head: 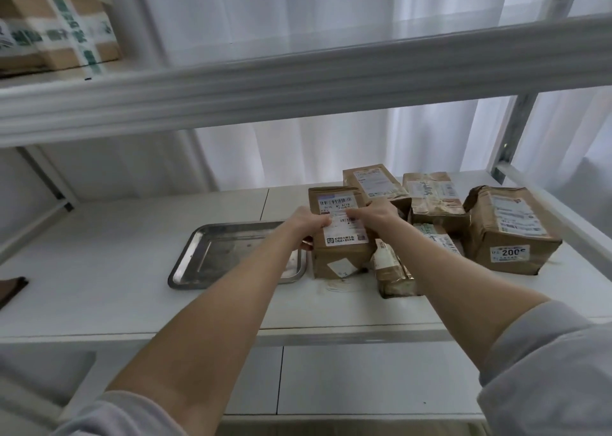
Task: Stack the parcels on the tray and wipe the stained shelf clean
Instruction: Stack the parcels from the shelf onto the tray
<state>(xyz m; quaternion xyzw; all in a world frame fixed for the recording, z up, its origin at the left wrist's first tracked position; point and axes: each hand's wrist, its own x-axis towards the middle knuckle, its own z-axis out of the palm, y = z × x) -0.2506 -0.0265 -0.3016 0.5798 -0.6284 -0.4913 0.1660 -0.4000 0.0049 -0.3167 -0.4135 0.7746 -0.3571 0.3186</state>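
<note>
Gripping a brown cardboard parcel (pixel 341 260) from both sides, the left hand (pixel 308 223) is curling its fingers over the white printed label on the top face, with the thumb lying down the left wall. The right hand (pixel 374 215) is clamping the top right edge, its fingers bending onto the same label. Both forearms are bare, with pale grey sleeves pushed up.

The parcel is a squat rectangular box with a matte, slightly dented skin. Its long axis is running away from the person toward the curtain, and the labelled face is pointing up with the barcode at the far end. It is standing on the white shelf (pixel 99 286) just to the right of the tray (pixel 225 253); I cannot tell whether its base is lifting off.

The tray is shallow brushed steel, rectangular with rounded corners, and is showing dull smears. A faint ring stain (pixel 337 286) is marking the shelf right in front of the held parcel.

Other parcels are crowding the right side:
- A taped, glossy packet (pixel 390 270) is lying under the right forearm.
- A labelled box (pixel 374 180) is sitting behind.
- A crumpled kraft-paper bundle (pixel 430 197) is lying beside that box.
- A large creased carton (pixel 510 233) with a "200" sticker is standing farthest right.

A white pleated curtain (pixel 298 21) is hanging behind the metal rack.
</note>
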